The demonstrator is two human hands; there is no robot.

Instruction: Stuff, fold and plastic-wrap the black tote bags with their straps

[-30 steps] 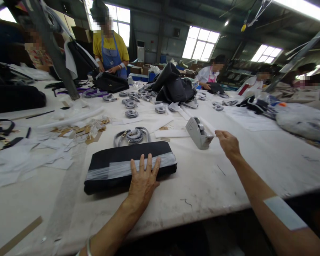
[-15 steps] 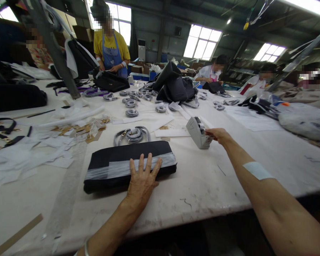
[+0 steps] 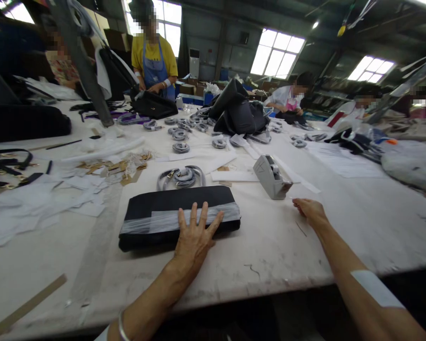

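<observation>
A folded black bag (image 3: 145,203) lies flat on the table, with a band of pale, translucent wrapping around its middle. My left hand (image 3: 195,237) rests on its right half, fingers spread over the band. To the right stands a grey tape dispenser (image 3: 272,177). Just right of its front edge, my right hand (image 3: 310,212) is closed in a pinch above the table. A faint pale bit of clear tape shows at its fingertips; how long it is I cannot tell. Behind the bag lies a coiled strap (image 3: 183,177) in grey wrapping.
White paper sheets (image 3: 67,199) and brown scraps (image 3: 128,166) cover the left. Several wrapped strap coils (image 3: 180,134) and a heap of black bags (image 3: 241,113) lie farther back. A slanted metal post (image 3: 88,66) rises at left. Co-workers (image 3: 154,66) handle bags across the table (image 3: 234,270).
My right hand has pulled away from the dispenser's front, towards me and to the right, still pinched. My left hand stays on the bag. The whole view has shifted slightly.
</observation>
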